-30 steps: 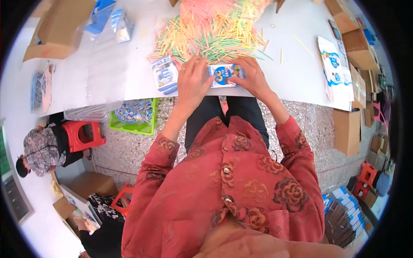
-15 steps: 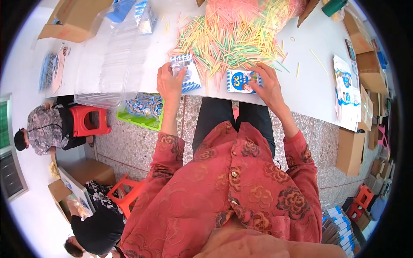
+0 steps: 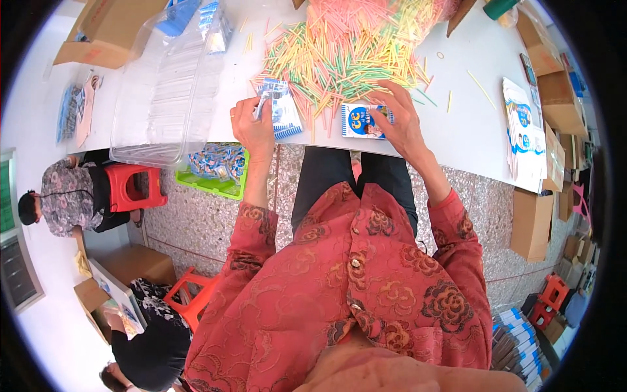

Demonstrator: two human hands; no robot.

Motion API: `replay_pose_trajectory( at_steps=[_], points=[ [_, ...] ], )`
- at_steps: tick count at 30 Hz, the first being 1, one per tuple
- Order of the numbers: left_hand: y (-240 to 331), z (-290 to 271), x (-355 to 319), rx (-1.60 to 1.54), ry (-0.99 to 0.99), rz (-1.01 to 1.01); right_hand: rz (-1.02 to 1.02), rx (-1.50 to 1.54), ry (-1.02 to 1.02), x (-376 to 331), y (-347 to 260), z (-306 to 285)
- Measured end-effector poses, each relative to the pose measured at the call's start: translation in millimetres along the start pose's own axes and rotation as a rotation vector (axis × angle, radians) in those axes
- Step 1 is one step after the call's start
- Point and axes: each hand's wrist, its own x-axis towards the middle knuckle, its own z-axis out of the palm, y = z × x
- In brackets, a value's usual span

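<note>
My left hand (image 3: 253, 125) holds a small clear blue-printed packet (image 3: 273, 93) above a stack of similar packets (image 3: 286, 120) at the white table's near edge. My right hand (image 3: 403, 116) rests on a blue and white printed card packet (image 3: 363, 121), with its fingers reaching into a big heap of thin pink, yellow and green sticks (image 3: 356, 49). Both red floral sleeves come up from the lower edge.
A clear plastic tub (image 3: 166, 98) sits left on the white table (image 3: 470, 134). Cardboard boxes (image 3: 530, 225) and printed sheets (image 3: 522, 130) line the right. A green tray of packets (image 3: 215, 166) and red stools (image 3: 134, 189) stand on the floor, where two other people sit.
My left hand has moved left off the card packet and lifted a clear packet from the stack. My right hand stayed on the card packet. The view has shifted slightly.
</note>
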Motion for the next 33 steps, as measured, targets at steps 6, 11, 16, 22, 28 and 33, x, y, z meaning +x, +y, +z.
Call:
replay_pose_trajectory(
  at_steps=[6,11,16,22,28,33],
  points=[
    [59,-35,13,-0.918,-0.523,-0.443,0.056,0.332,-0.132,30,-29,-3],
    [88,-49,2,-0.982,-0.623,-0.32,0.032,0.283,-0.454,28,-41,-10],
    [96,-50,-10,-0.761,-0.771,-0.065,-0.071,0.232,-0.443,7,-46,-23],
    [105,-45,-22,-0.755,-0.827,-0.12,-0.064,0.215,-0.436,-1,-50,-35],
    [106,-30,-31,-0.922,-0.828,-0.334,0.052,0.34,-0.315,4,-47,-43],
    [119,-36,-21,-1.044,-0.871,-0.406,0.125,0.325,-0.418,11,-43,-55]
  ],
)
